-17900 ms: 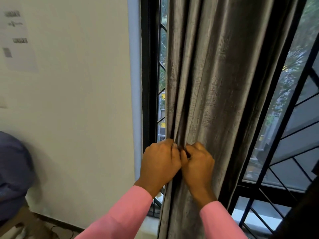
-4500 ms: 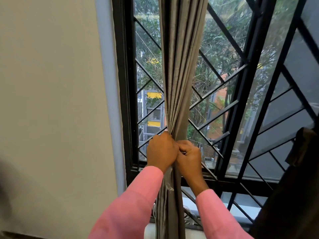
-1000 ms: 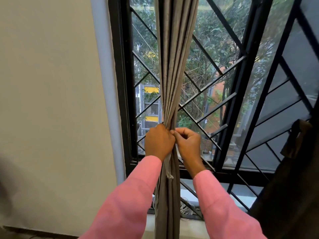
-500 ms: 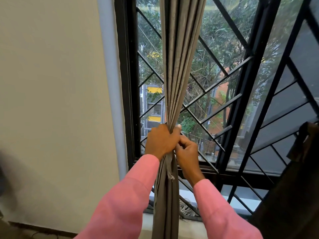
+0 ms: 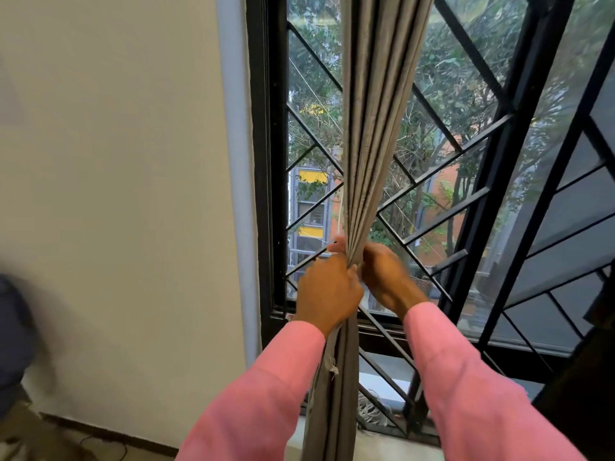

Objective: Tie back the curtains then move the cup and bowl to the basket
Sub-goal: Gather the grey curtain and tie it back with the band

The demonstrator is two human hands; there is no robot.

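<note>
Soft daylight enters through the window [image 5: 432, 161]; the wall [image 5: 116, 161] is evenly lit. Left edge blurs, and the wide-angle lens bends lines.

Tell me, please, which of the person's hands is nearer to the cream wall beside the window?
Left. The left hand grips the gathered curtain on its wall side, closer to the cream wall; the right hand is on the curtain's far side, before the window grille.

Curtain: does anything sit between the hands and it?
Nothing visible. The left hand is wrapped around the gathered curtain, and the right hand touches it from the other side.
</note>
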